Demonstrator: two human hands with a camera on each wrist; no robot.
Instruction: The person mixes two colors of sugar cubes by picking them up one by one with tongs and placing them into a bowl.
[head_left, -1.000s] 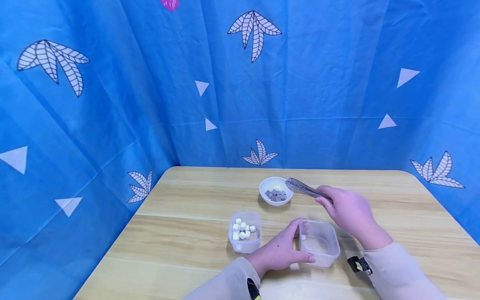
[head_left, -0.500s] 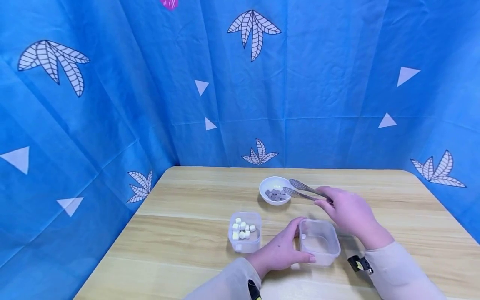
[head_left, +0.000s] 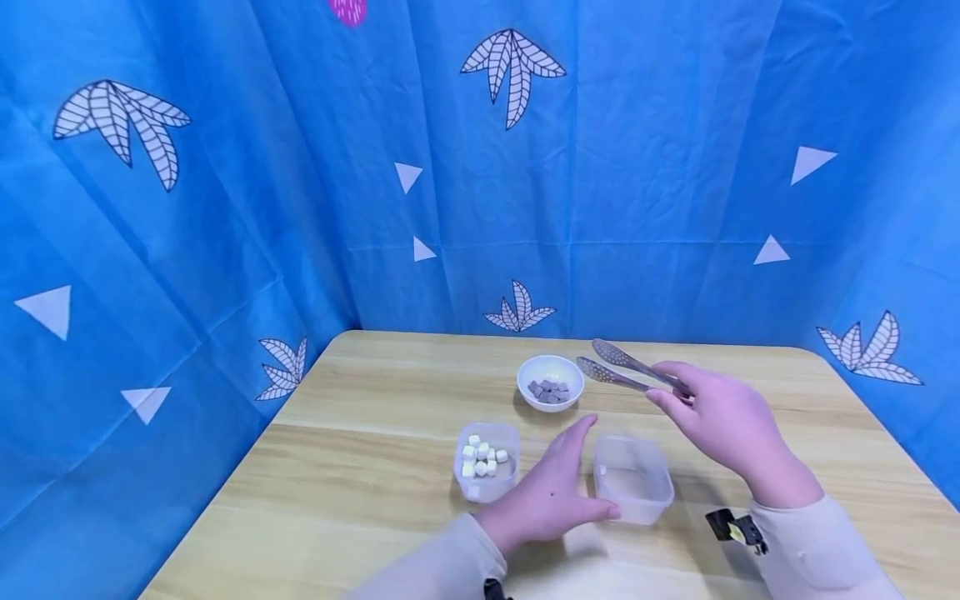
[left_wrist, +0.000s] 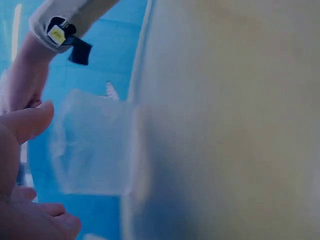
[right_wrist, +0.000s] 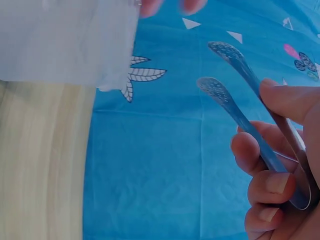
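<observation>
My right hand [head_left: 731, 425] holds metal tongs [right_wrist: 227, 102] with perforated tips. The two arms of the tongs are spread, with nothing between them, in the air to the right of the white bowl [head_left: 551, 406]. Grey-brown cubes [head_left: 550, 390] lie in that bowl. My left hand [head_left: 546, 498] has its thumb and fingers spread beside a clear square plastic container [head_left: 636, 504]. In the left wrist view its thumb and fingertips stand apart from the container's wall. A small white piece [head_left: 603, 470] shows at the container's left side.
Left of my left hand stands a second clear container [head_left: 487, 496] with several white cubes [head_left: 482, 454]. All stand on a wooden table [head_left: 360, 492]. Behind it hangs a blue patterned curtain [head_left: 645, 183].
The tongs' arms have spread apart, and my right hand has lifted them slightly away to the right of the bowl. My left hand has let go of the container and shifted left.
</observation>
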